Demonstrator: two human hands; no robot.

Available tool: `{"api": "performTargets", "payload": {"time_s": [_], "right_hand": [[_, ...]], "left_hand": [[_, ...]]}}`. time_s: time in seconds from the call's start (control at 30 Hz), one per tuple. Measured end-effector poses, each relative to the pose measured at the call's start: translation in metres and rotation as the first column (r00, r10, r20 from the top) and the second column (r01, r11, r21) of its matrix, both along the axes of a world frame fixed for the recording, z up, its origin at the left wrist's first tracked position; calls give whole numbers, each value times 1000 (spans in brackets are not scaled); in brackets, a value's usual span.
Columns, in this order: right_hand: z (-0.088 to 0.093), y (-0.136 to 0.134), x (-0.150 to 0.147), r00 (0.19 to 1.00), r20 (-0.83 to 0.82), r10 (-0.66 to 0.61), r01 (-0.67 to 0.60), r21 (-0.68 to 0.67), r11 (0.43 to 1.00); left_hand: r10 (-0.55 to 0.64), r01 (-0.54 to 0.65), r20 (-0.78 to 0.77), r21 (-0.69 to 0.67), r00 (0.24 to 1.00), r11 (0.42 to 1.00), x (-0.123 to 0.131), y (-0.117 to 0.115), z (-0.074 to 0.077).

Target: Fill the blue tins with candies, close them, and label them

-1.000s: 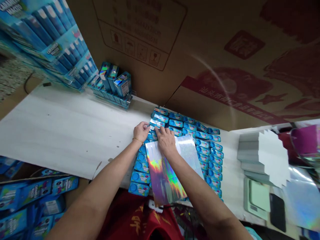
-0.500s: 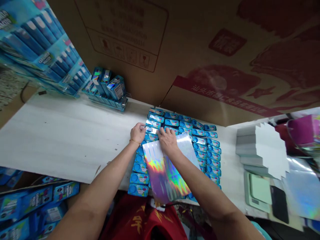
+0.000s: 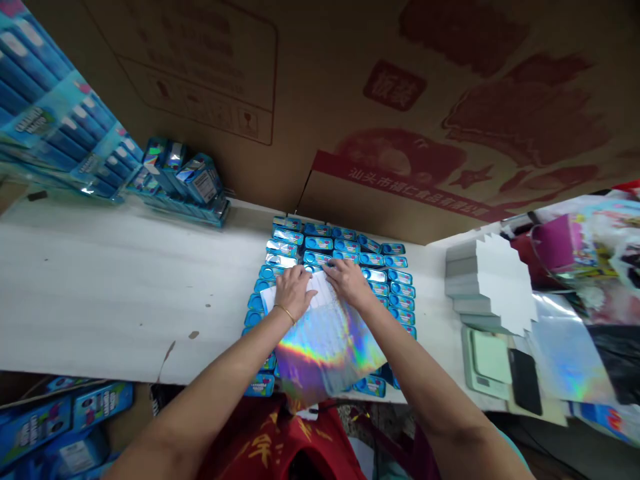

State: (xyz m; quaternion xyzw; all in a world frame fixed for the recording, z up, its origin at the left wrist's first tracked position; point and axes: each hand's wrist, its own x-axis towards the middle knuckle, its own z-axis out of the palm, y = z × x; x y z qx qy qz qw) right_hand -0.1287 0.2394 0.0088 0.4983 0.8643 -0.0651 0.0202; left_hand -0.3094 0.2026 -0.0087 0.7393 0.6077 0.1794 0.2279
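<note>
A shiny holographic sheet (image 3: 325,340) lies over rows of small blue boxes (image 3: 320,243), its upper part whitish with strip lines. My left hand (image 3: 293,293), a thin bracelet at the wrist, rests on the upper left of this sheet. Its thumb stands apart from the fingers, and nothing shows in it. My right hand (image 3: 349,283) grips the sheet's upper edge with bent fingers; whether a small piece is pinched there I cannot make out. Several boxes beneath the sheet and hands are hidden. Silvery strips show on some box tops at the left column.
A large brown carton (image 3: 350,100) walls off the table's back. At the left back stand a display tray of blue boxes (image 3: 185,183) and stacked displays (image 3: 65,127). White card stacks (image 3: 493,280), a pale green scale (image 3: 487,360) and a dark phone (image 3: 525,380) lie right.
My left hand has come from the left column of boxes onto the sheet. My right hand has moved slightly to the sheet's upper edge. The camera view has shifted right.
</note>
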Motion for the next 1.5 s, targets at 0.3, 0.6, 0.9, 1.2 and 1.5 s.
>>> {"api": "performTargets", "payload": {"time_s": [0.3,0.6,0.9,1.2,1.5], "right_hand": [[-10,-17,13,985,-171,9,-9,2,1000],[99,-33,-26,680,-653,-334,225,-247,942],[13,-39,-120,-105,-529,-842,188,-842,506],[-16,-34,-150,182,-655,-734,455,-605,653],[-18,-26,-156,634,-514,-578,560,-210,802]], "left_hand": [[61,-62,4,46,998,997,6,-5,-12],[74,-60,337,-52,939,997,2,-7,-5],[645,-137,758,-632,93,763,-71,-22,28],[647,-372,680,-534,344,759,-100,3,-8],[495,-466,456,-183,740,865,-106,12,-29]]}}
